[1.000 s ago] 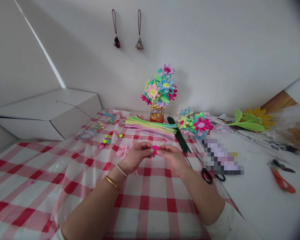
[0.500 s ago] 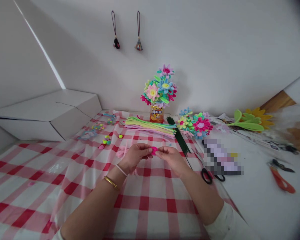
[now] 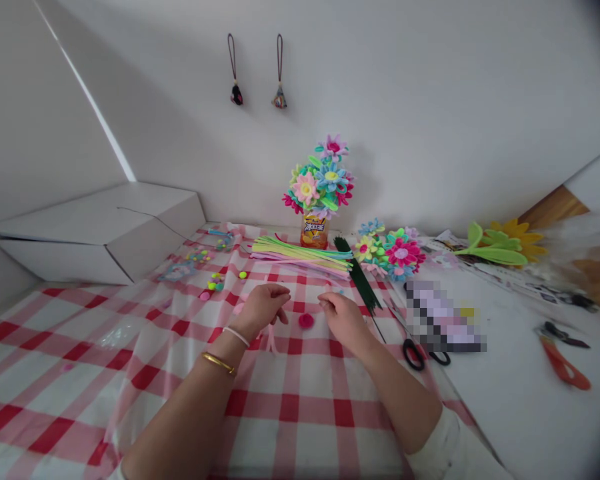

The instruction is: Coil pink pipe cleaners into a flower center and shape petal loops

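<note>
A small bright pink fuzzy coil (image 3: 306, 321) rests on the red-and-white checked tablecloth (image 3: 315, 380), between my two hands and slightly nearer to me. To its left is my left hand (image 3: 267, 308), open, thumb hanging apart from the bent fingers. My right hand (image 3: 344, 319) stays to its right, fingers curled loosely and holding nothing visible. Neither hand touches the coil. Partly behind my left hand lie pale pink pipe-cleaner pieces (image 3: 271, 340).
Pipe cleaners (image 3: 300, 257) lie before a bottle (image 3: 314, 231) of fuzzy flowers. Dark green stems (image 3: 363, 283), scissors (image 3: 414, 353) and more flowers (image 3: 403, 253) are at right, with orange-handled pliers (image 3: 563, 360) farther off. Pom-poms (image 3: 214, 281) and a white box (image 3: 105, 230) are at left.
Both hands have let go of the pink coil and moved apart. It now sits lower, between them. The view has shifted slightly.
</note>
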The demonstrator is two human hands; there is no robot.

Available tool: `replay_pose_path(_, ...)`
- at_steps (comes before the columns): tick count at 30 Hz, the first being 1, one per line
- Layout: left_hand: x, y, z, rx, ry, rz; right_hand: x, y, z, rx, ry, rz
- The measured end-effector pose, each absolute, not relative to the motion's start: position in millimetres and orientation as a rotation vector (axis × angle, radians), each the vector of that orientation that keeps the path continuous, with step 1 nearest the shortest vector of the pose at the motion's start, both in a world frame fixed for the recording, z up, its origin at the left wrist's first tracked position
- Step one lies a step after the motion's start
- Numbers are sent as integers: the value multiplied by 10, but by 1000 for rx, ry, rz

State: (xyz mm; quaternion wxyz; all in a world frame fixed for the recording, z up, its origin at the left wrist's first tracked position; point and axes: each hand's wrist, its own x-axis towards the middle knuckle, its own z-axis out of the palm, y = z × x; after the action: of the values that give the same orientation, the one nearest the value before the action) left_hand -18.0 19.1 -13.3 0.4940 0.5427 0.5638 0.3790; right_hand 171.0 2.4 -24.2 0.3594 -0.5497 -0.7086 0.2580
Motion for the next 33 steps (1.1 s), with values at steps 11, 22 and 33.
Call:
replay_pose_path(11,-199,194,-94,1395,1360,1018,1614,-73,-219,-1384,-2339,286)
replay_pose_path(22,-139,135,-95,1384,1195,868,1607,-31,-229,-1305,-2029,721)
replay_pose_path(33,-179,54,-12,1041,798,793,1628,-84,-37,-1003,-1301,1460)
